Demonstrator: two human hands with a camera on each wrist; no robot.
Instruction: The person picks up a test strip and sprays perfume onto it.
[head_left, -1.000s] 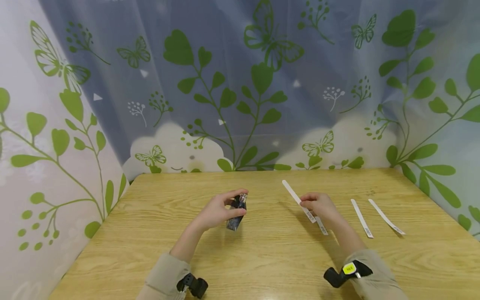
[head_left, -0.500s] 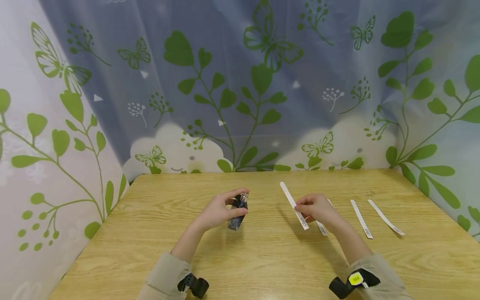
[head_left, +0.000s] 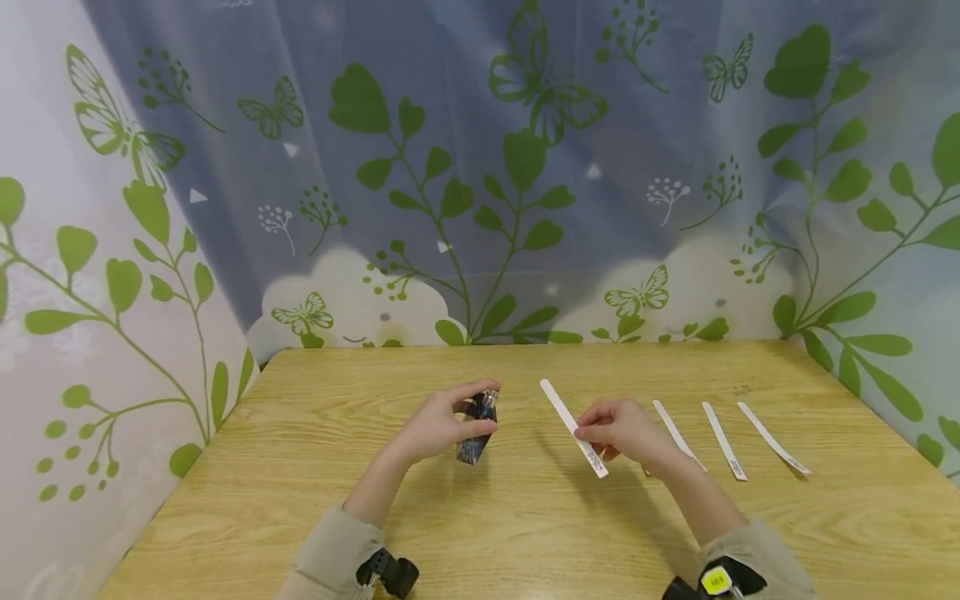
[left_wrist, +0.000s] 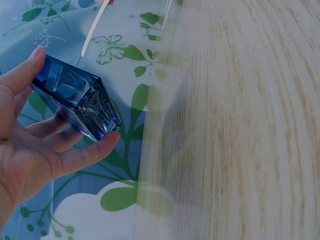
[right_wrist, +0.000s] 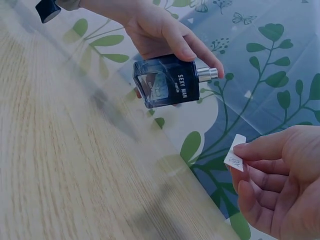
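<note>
In the head view my left hand (head_left: 433,427) holds a dark blue glass perfume bottle (head_left: 471,449) above the wooden table. Its index fingertip rests on the silver spray top (right_wrist: 207,74), with the thumb against the side; white lettering on the bottle (right_wrist: 175,86) shows in the right wrist view. To the right, my right hand (head_left: 628,433) pinches a white paper test strip (head_left: 561,410) between thumb and finger. The strip slants, rounded end up and away, printed end nearer me. It stays apart from the bottle.
Similar paper strips (head_left: 725,442) lie on the right side of the wooden table (head_left: 315,467), one partly hidden behind my right hand and arm. A patterned curtain (head_left: 465,167) hangs beyond the far edge. Both wrists wear black camera mounts (head_left: 393,573).
My right hand has brought the paper strip leftward and nearer to me, uncovering more of a strip lying on the table. The left hand and perfume bottle have hardly moved.
</note>
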